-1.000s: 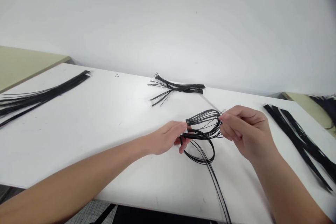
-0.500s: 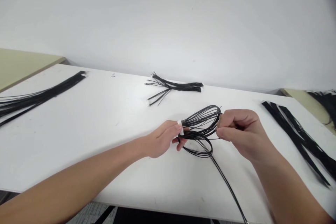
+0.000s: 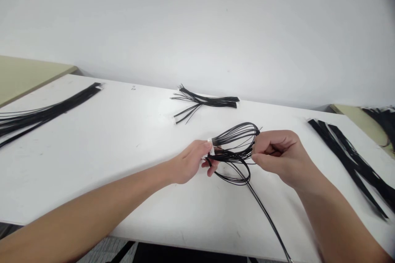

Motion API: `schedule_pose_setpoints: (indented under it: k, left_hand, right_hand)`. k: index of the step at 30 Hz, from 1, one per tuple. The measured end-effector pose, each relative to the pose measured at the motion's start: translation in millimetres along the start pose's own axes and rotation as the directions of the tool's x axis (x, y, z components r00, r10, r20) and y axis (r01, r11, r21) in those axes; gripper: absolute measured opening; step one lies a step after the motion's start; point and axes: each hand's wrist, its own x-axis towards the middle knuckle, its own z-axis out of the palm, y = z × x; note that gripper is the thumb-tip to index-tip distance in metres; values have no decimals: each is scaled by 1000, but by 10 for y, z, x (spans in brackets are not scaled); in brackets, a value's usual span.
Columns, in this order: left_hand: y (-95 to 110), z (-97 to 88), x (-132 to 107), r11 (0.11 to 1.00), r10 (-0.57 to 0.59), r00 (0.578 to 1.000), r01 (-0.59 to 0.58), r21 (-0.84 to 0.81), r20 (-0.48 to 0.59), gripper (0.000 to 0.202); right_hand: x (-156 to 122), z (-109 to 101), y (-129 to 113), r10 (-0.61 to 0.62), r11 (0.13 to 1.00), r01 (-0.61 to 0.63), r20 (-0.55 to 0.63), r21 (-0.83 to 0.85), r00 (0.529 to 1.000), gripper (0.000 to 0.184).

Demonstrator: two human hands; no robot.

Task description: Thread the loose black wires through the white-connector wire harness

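White table (image 3: 92, 144), pale wall (image 3: 197, 20)

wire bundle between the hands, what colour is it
Black wires, white connector at the left hand; head view.

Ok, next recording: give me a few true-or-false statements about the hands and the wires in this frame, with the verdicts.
1. The left hand and the right hand both grip the looped wire bundle. True.
2. The white connector sits at the right hand's fingertips. False: it is at the left hand's fingertips.
3. A loose bundle lies towards the back of the table, touched by neither hand. True.
4. The wires held between the hands are red. False: they are black.
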Motion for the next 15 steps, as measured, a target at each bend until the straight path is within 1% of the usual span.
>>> schedule_pose_setpoints:
  k: [4,9,15]
  left_hand:
    - [-7,9,0,1000,-2,1000,2,-21,-16,51]
    - [6,18,0,999,-5,1000,5,-37,-19,51]
    - [13,32,2,995,-23,999,20,-94,-31,49]
  right_hand:
    - [-7,18,-29,17,999,-17,-20,-31,1000,20]
    - [-16,49,-76,21,999,-25,-77,-49,997,22]
    - [-20,56,-99,8,997,-15,-89,-73,996,22]
